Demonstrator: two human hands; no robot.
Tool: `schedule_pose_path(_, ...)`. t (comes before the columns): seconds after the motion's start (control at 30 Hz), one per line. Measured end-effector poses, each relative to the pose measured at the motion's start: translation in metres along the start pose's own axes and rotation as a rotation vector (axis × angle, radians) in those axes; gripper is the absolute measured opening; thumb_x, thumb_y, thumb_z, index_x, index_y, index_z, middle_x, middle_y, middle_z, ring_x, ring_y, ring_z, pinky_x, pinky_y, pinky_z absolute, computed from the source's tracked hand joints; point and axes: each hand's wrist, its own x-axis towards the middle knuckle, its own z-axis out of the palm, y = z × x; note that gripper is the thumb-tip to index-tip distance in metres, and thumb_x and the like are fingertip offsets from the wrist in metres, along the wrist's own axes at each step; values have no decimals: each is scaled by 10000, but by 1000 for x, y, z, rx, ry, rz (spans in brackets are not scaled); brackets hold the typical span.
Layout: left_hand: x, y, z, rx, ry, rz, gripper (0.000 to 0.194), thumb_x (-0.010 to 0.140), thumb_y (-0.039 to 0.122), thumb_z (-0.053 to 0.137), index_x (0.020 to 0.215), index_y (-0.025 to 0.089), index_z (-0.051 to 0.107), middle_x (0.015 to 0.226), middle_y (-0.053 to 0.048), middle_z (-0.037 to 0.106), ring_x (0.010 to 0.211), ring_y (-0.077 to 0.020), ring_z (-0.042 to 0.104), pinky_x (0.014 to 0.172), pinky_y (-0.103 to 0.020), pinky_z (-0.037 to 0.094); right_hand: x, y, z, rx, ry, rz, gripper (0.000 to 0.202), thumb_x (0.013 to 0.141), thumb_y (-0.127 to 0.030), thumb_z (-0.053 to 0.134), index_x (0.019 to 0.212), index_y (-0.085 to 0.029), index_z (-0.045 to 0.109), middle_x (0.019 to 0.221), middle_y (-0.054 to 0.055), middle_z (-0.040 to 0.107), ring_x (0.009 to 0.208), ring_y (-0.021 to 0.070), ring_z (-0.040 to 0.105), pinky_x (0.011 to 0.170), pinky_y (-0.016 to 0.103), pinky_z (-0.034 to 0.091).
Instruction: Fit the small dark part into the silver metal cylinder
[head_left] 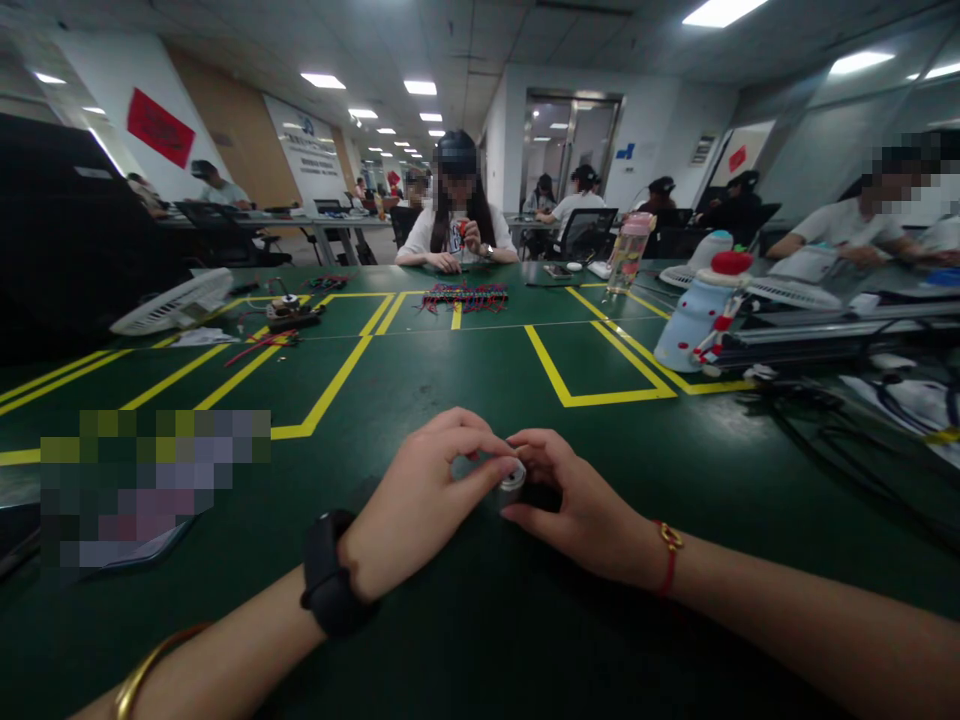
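Observation:
A small silver-white cylinder (pixel 512 482) with a dark spot on its top stands between my two hands, low over the green table (pixel 450 380); its exact kind I cannot make out. My left hand (pixel 431 490), with a black watch at the wrist, is closed, its thumb and fingertips pinching the cylinder's upper edge from the left. From the right, my right hand (pixel 574 495) curls around the same cylinder, thumb at its lower side and fingers behind it. The far fingertips are partly hidden.
Yellow tape lines mark the table. Ahead lies a bundle of coloured wires (pixel 465 296), with a person seated beyond. A blue bottle (pixel 686 315), a pink-lidded bottle (pixel 630 250) and black cables (pixel 817 430) are on the right. Left are a white fan (pixel 176 300) and a blurred-out item (pixel 150 490).

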Motion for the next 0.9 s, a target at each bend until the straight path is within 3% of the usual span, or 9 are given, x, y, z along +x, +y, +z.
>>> schedule_pose_path(0.1,-3,-10,-7,1,70,-58,183,861,371,576,911,254,708,944,-10,632,878,-165,588,773,-289,453,-1,0,0,-67,37,-15,582,747,-197,649,1262,-244,382,1139,26,579,1012,112,580,911,292,490)
schedule_pose_path(0.17,-9,-19,-8,25,57,-105,184,841,389,599,915,269,718,941,-7,633,869,-170,593,775,-298,454,-1,-1,0,-120,60,-32,533,745,-204,642,1232,-245,429,1134,18,579,985,108,581,889,283,493)
schedule_pose_path(0.3,-19,-35,6,87,-77,-158,162,827,371,617,900,292,737,931,1,650,863,-175,603,796,-308,458,-1,-1,0,-149,66,-44,454,743,-205,635,1172,-226,487,1080,15,596,931,105,586,854,275,501)
schedule_pose_path(0.43,-21,-38,21,164,-103,-126,178,835,387,599,911,304,737,934,-1,671,912,-199,598,821,-325,451,0,-3,2,-96,53,-33,438,742,-198,635,1154,-214,490,1054,21,607,911,105,597,828,269,515)
schedule_pose_path(0.57,-24,-37,9,83,-80,-181,265,815,436,611,1023,298,700,1019,-8,662,912,-196,605,810,-315,463,2,-3,-12,-68,88,1,428,740,-219,646,1140,-211,496,1071,32,613,941,116,609,861,282,519)
schedule_pose_path(0.63,-29,-41,-7,35,-46,-244,310,833,474,570,1063,295,674,1055,-11,654,891,-193,607,788,-310,467,2,3,-34,-73,166,62,444,739,-265,658,1145,-199,489,1091,53,615,967,132,615,890,302,515)
schedule_pose_path(0.73,-42,-57,-32,13,16,-365,339,858,509,507,1050,278,664,996,-10,667,875,-198,606,762,-300,459,-6,24,-88,-185,363,202,501,717,-353,678,1144,-176,486,1086,90,622,945,167,630,862,333,524)
schedule_pose_path(0.9,-57,-79,-48,-27,117,-540,416,848,555,480,1053,237,651,782,-2,638,730,-185,586,618,-260,439,-39,73,-185,-695,722,471,566,645,-418,698,1123,-173,518,1015,104,637,836,202,623,769,348,512)
